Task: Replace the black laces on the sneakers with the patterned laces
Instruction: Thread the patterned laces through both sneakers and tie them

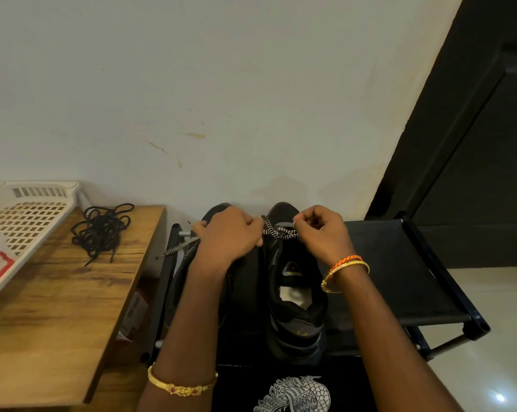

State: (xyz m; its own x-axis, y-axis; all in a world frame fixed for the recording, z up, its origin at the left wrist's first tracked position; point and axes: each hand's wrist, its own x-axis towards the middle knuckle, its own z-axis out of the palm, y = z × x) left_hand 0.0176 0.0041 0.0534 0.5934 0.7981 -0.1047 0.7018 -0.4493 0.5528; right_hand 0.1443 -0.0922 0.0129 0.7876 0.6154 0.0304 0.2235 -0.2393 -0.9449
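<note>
Two black sneakers stand side by side on a black rack, toes toward the wall. The right sneaker (pixel 296 295) shows its open mouth and pale insole. My forearm covers most of the left sneaker (pixel 189 263). A black-and-white patterned lace (pixel 276 231) crosses the right sneaker's front eyelets. My left hand (pixel 230 233) grips one strand of it, and the loose tail (pixel 180 246) trails left past the rack's edge. My right hand (pixel 319 230) pinches the other strand over the shoe's toe. The removed black laces (pixel 102 228) lie in a tangle on the wooden table.
The wooden table (pixel 58 292) stands at the left, with a white slotted plastic tray (pixel 22 215) on its far corner. The black fabric-topped rack (pixel 400 263) extends right of the shoes. A pale wall rises behind, and a dark door (pixel 474 144) is at the right.
</note>
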